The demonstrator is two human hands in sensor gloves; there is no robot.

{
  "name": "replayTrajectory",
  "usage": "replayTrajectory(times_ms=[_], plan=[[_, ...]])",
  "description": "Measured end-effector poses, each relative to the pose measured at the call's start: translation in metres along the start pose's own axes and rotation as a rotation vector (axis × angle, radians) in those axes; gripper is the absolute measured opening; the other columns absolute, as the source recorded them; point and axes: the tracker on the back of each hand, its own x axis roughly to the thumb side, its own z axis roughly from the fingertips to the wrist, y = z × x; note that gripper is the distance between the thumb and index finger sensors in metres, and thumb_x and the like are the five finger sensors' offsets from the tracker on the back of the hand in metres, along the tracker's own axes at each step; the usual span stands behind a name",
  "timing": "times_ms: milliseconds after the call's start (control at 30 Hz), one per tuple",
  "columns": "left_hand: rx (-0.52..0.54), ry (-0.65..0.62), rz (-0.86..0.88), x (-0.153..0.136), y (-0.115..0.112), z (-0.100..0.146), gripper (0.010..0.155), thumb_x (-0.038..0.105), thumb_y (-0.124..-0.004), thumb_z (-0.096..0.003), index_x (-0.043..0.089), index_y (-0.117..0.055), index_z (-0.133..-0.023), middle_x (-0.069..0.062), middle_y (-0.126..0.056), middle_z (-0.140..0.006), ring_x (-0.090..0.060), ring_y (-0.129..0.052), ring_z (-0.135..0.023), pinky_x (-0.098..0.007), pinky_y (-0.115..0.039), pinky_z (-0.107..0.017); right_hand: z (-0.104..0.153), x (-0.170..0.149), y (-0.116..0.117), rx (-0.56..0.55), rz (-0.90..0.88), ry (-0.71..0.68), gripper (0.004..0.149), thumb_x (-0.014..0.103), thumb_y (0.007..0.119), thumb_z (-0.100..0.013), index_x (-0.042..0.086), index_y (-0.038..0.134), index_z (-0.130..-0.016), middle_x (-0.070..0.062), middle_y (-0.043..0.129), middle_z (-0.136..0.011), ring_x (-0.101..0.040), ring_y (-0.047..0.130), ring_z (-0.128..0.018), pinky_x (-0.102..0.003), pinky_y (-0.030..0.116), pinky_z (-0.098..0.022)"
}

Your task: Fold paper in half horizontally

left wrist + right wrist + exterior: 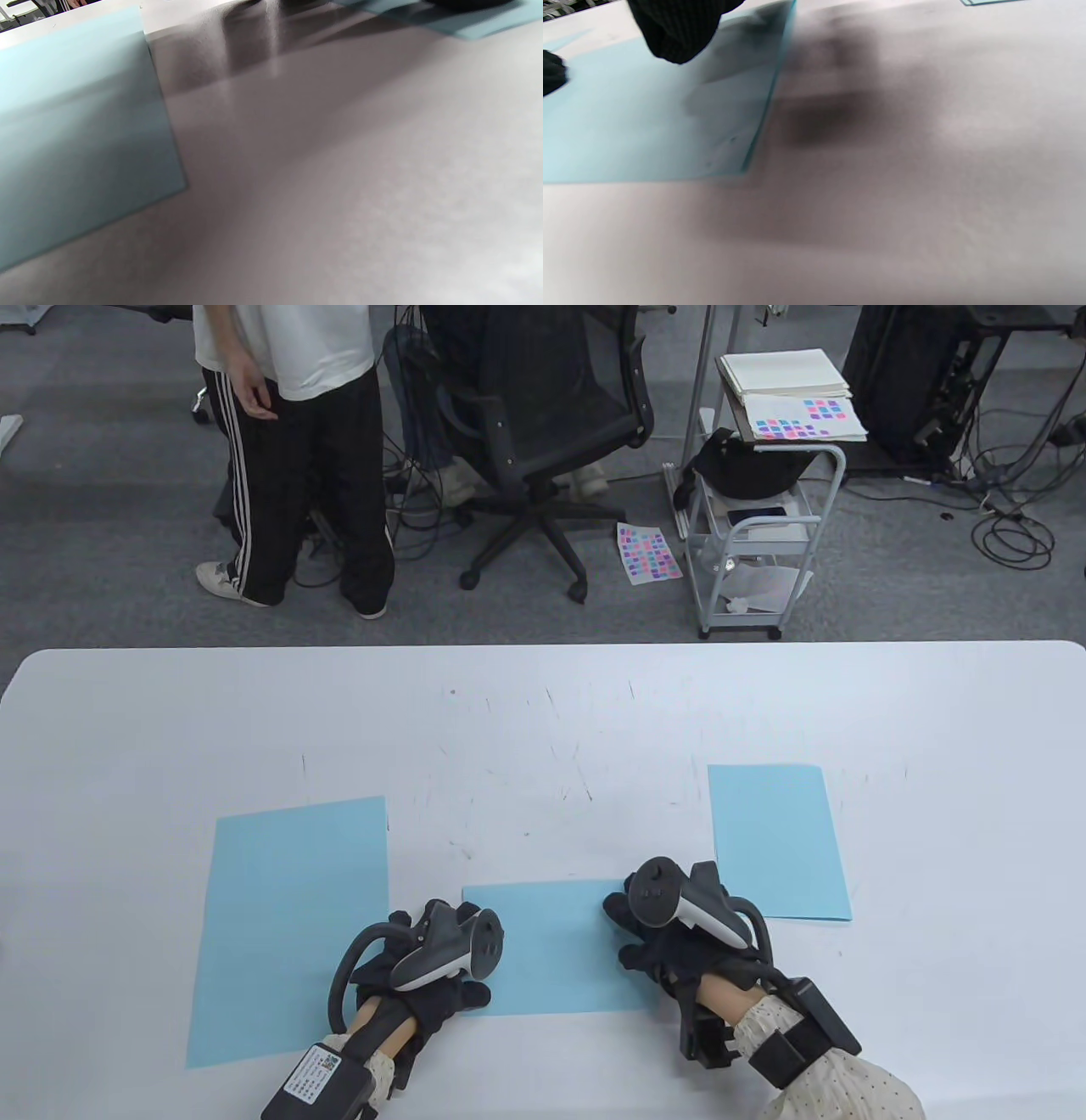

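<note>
The middle paper [556, 946] already lies as a short, wide rectangle on the surface [543, 712], about half the height of the left sheet [288, 929]. I judge from this that the fold is made and the two halves are stacked. In the right wrist view its right edge [768, 91] looks like a doubled edge, though blur keeps me from being sure.

The middle paper lies near the front edge of the surface, between the left sheet and the right sheet [776, 840], touching neither as far as I can see.

The left hand [437, 963] rests on the middle paper's left end, and the right hand [657, 929] rests on its right end. Both seem to press down flat instead of gripping. A gloved fingertip [674, 29] sits over the paper near its right edge, but I cannot tell whether it touches. The trackers hide most of the fingers in the table view, so whether they are spread or curled I cannot say.

What remains, by my reading, is little: run the fingers along the crease to sharpen it, check that the corners match, and lift both hands away. The left sheet looks unfolded; whether the right one is I cannot tell.
</note>
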Motion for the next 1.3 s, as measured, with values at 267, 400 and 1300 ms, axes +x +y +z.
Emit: replayTrajectory(times_ms=[267,400,1300], plan=[[-0.005,0.001,0.012,0.000,-0.001,0.000,0.074,0.062,-0.065,-0.0303,0.062,-0.034,-0.097,0.027,-0.028,-0.115,-0.012,-0.035,-0.117,-0.050,-0.041,-0.088,0.008,0.000,0.021,0.051,0.039,-0.063,0.064,0.042,0.073,-0.047,0.046,0.042,-0.103,0.020,0.020,-0.116,-0.029,0.004,-0.107,-0.065,0.006,-0.071],[-0.008,0.003,0.027,0.000,-0.002,0.000,0.074,0.062,-0.065,-0.0305,0.062,-0.033,-0.097,0.028,-0.026,-0.115,-0.012,-0.035,-0.117,-0.050,-0.041,-0.088,0.005,-0.005,0.024,0.076,0.034,-0.053,0.065,0.042,0.072,-0.047,0.049,0.039,-0.102,0.020,0.020,-0.116,-0.030,0.004,-0.107,-0.065,0.005,-0.071],[-0.061,-0.158,0.031,0.081,0.054,-0.037,0.067,0.058,-0.059,-0.0396,0.062,-0.030,-0.100,0.033,-0.022,-0.116,-0.003,-0.018,-0.116,-0.044,-0.022,-0.091,0.006,-0.005,0.025,0.079,0.037,-0.063,0.064,0.043,0.071,-0.047,0.050,0.038,-0.101,0.021,0.018,-0.116,-0.031,0.005,-0.107,-0.065,0.006,-0.072]])
